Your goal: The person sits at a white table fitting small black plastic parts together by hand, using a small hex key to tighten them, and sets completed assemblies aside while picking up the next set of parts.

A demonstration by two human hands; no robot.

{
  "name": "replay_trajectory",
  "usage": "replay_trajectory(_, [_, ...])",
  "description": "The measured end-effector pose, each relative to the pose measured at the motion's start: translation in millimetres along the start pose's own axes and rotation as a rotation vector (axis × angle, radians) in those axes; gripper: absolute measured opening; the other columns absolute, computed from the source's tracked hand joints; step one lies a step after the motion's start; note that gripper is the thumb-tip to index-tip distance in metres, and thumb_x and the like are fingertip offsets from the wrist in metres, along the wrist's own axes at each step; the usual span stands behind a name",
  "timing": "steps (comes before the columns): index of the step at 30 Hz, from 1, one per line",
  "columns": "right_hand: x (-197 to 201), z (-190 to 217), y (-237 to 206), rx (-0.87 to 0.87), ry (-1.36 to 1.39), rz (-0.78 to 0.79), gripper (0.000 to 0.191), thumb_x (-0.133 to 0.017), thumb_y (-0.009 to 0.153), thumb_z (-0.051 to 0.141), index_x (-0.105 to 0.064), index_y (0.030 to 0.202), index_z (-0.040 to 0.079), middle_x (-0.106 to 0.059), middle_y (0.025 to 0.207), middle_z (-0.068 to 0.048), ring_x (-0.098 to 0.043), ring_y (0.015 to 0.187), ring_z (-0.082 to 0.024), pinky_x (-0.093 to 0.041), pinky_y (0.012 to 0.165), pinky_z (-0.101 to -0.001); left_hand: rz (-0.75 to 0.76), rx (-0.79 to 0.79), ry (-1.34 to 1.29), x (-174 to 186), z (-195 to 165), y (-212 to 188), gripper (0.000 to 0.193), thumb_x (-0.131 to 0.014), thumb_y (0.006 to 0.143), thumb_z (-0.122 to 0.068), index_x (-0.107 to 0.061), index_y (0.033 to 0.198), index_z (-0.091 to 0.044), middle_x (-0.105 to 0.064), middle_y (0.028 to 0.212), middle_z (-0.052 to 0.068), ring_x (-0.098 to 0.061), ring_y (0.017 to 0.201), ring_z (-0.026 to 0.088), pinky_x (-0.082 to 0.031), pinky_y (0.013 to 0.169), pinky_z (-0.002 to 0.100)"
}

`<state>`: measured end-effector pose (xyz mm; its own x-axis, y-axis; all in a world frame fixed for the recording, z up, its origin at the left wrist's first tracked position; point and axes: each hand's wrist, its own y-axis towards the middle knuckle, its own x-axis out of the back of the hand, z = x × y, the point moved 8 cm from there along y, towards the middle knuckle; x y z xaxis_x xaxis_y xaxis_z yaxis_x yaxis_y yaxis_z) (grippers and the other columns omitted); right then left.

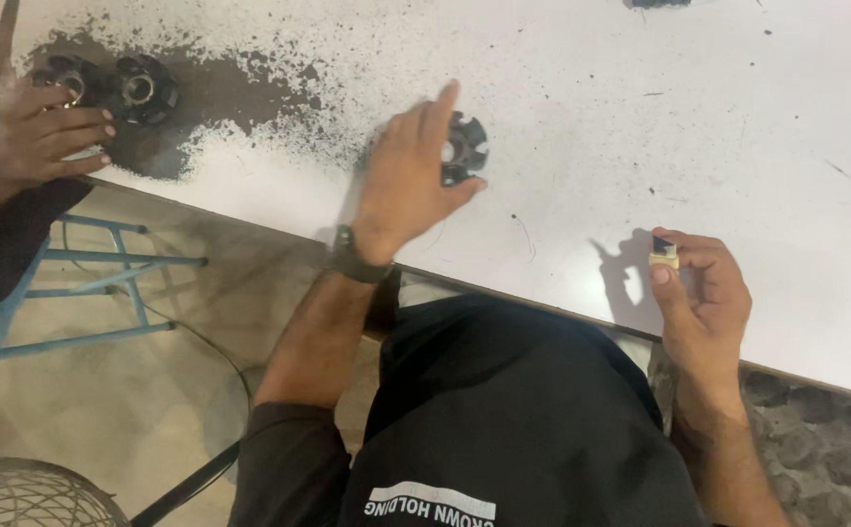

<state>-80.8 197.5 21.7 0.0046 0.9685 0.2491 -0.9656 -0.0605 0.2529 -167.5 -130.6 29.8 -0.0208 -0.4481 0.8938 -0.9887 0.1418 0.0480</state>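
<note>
Workshop, soot-stained white worktable [640, 117], black toothed metal parts [142, 90], blue metal stool [103, 283]

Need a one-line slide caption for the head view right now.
Left hand grips a black notched ring on the white table; right hand pinches a small cream piece.
</note>
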Motion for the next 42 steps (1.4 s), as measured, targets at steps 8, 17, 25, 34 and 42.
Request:
replay_trajectory(8, [27.5,-23.2,-32.9,0.022,0.034,-0.241,0.026,-0.072,0.108,0.005,-0.052,0.124,0.004,-0.058,0.121,-0.008,-0.058,0.122,-0.016,-0.047,0.116,-0.0341,-0.033,-0.371,-0.254,-52.0,-123.3,-61.8,0.114,-0.091,0.073,-0.043,-0.026,0.159,-0.006,-0.049,0.148,0.02,-0.048,0.137,0.038,-0.036,0.117,0.057])
replay_trajectory(17, [15.4,-16.5,-33.6,0.074,-0.01,-0.177,0.028,-0.069,0.113,0.002,-0.045,0.127,0.006,-0.056,0.121,-0.005,-0.055,0.117,-0.012,-0.04,0.123,-0.0392,-0.185,-0.677,-0.275,-11.8,-156.3,-91.3,0.061,-0.087,0.091,-0.031,-0.053,0.139,-0.017,-0.041,0.158,0.015,-0.042,0.149,0.033,-0.04,0.117,0.049])
replay_trajectory(25, [-30.1,23.6,-28.8,0.195,-0.299,-0.004,0.031,-0.073,0.095,0.001,-0.051,0.116,0.009,-0.069,0.108,-0.009,-0.07,0.11,-0.026,-0.039,0.125,-0.054,-0.041,-0.452,-0.285,-32.2,-146.9,-57.7,0.03,-0.076,0.085,-0.014,-0.062,0.109,-0.004,-0.057,0.131,0.013,-0.057,0.118,0.033,-0.047,0.098,0.048])
replay_trajectory(34, [-39.5,34.9,-27.3,0.274,-0.466,-0.005,0.032,-0.079,0.086,-0.002,-0.059,0.109,0.008,-0.069,0.107,-0.01,-0.068,0.105,-0.028,-0.041,0.121,-0.054,-0.112,-0.359,-0.315,-41.5,-131.8,-69.7,0.018,-0.077,0.092,-0.015,-0.068,0.106,-0.009,-0.061,0.131,0.007,-0.059,0.117,0.027,-0.048,0.097,0.044])
replay_trajectory(42, [-42.0,34.0,-35.6,0.333,-0.475,-0.007,0.032,-0.08,0.087,-0.005,-0.059,0.108,0.008,-0.067,0.104,-0.007,-0.07,0.106,-0.027,-0.043,0.118,-0.0515,-0.186,-0.348,-0.364,-46.7,-122.4,-78.6,0.019,-0.081,0.094,-0.017,-0.074,0.111,-0.014,-0.062,0.135,0.004,-0.059,0.124,0.025,-0.049,0.102,0.042])
